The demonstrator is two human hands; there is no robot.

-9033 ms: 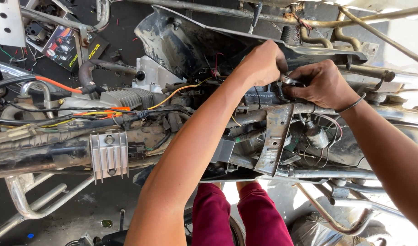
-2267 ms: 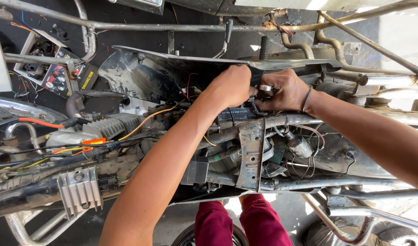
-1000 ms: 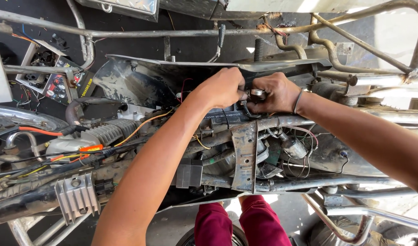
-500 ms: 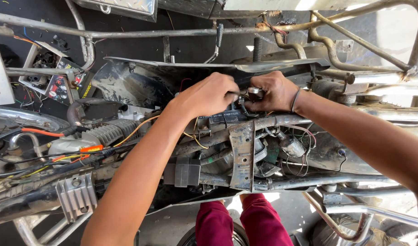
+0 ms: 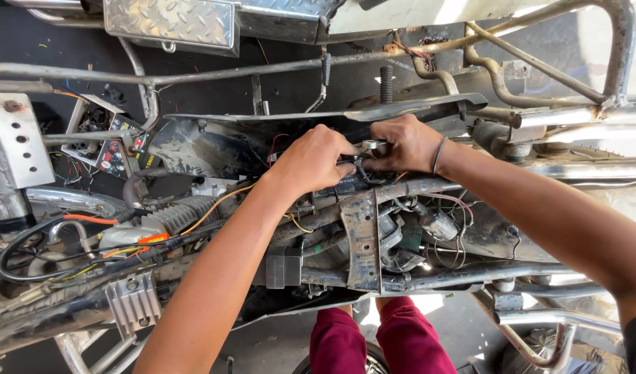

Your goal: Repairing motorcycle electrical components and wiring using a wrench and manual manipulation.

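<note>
1. Both hands have drawn closer together since half a second ago; the left hand (image 5: pixel 314 159) has slid rightward until its knuckles nearly meet the right hand (image 5: pixel 408 142), and the view has barely shifted.
2. Step in hand, as I judge it: working a small metal fitting (image 5: pixel 371 146) and the black wires (image 5: pixel 359 170) on the stripped motorcycle frame (image 5: pixel 436 277), just under the dark, scuffed panel (image 5: pixel 221 142).
3. Left fingers are curled and pressed together around the wire bundle; right fingers pinch the shiny fitting, thumb hidden beneath.
4. Next move likely calls for steady, small twisting or pulling in a cramped gap, keeping the wires clear.
5. Materials: a rusty perforated flat bracket (image 5: pixel 363 242) stands upright below the hands; a ribbed grey finned block (image 5: pixel 132 303) sits low left; orange and yellow cables (image 5: pixel 148 239) run beside a ribbed rubber boot (image 5: pixel 176 216). Bent steel tubes (image 5: pixel 540 66) look weathered; a diamond-plate box (image 5: pixel 169 24) gleams above.
</note>
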